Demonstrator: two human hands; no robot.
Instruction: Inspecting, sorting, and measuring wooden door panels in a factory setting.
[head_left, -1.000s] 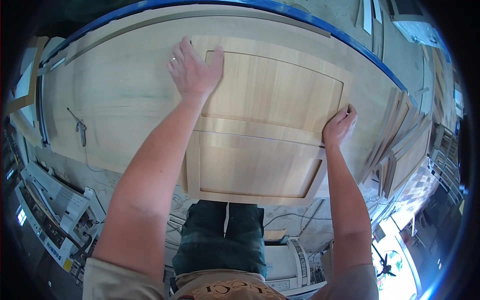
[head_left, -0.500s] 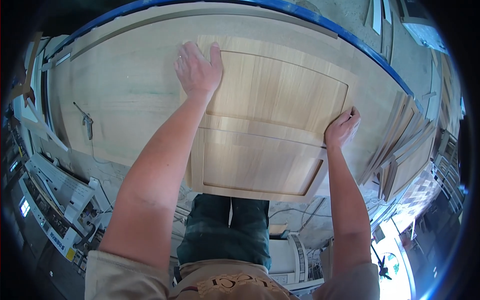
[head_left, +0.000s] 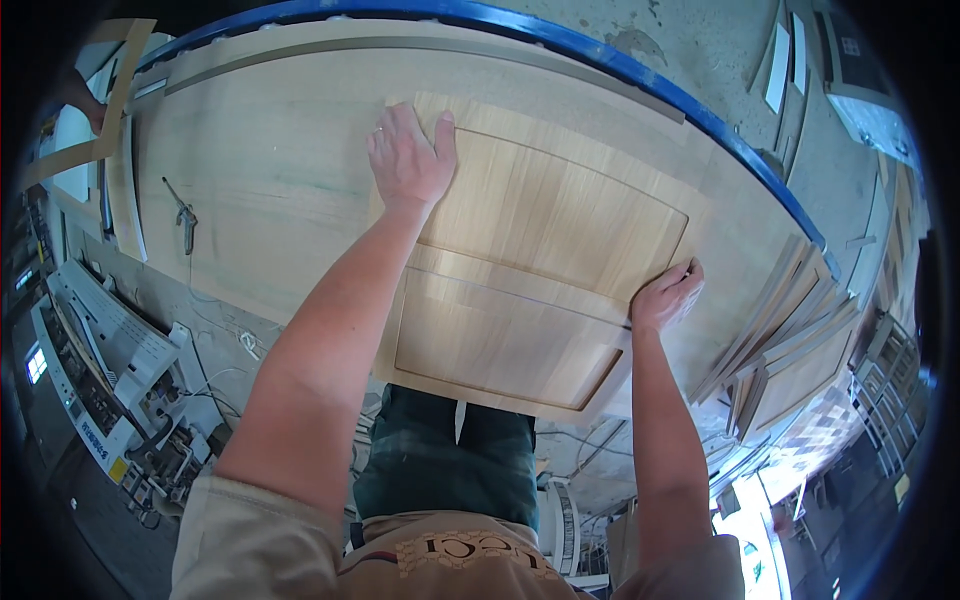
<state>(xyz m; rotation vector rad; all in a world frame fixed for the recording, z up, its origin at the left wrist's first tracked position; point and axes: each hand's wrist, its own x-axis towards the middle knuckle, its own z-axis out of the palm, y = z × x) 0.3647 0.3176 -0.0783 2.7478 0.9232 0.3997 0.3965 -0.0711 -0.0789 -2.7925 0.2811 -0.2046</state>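
A pale wooden cabinet door (head_left: pixel 560 200) with a recessed centre lies on the workbench. A second, similar door (head_left: pixel 500 345) is nearer to me, with a thin dark seam between the two. My left hand (head_left: pixel 412 160) clasps the left edge of the far door near its far corner, thumb on the face and fingers along the side. At the right edge, close to the seam, my right hand (head_left: pixel 665 297) is closed with curled fingers. The undersides of both doors are hidden.
An air blow gun (head_left: pixel 186 222) lies on the bench at left. Several thin boards (head_left: pixel 780 340) lean stacked at right. A long strip (head_left: pixel 420 44) runs along the far side by a blue rail (head_left: pixel 590 50). At far left another person's hand (head_left: pixel 88 100) is beside a wooden frame (head_left: pixel 118 100).
My view has shifted, so the bench appears lower in it. Both my hands stay on the door's edges. At far left, the wooden frame and a white-edged strip have moved near the other person.
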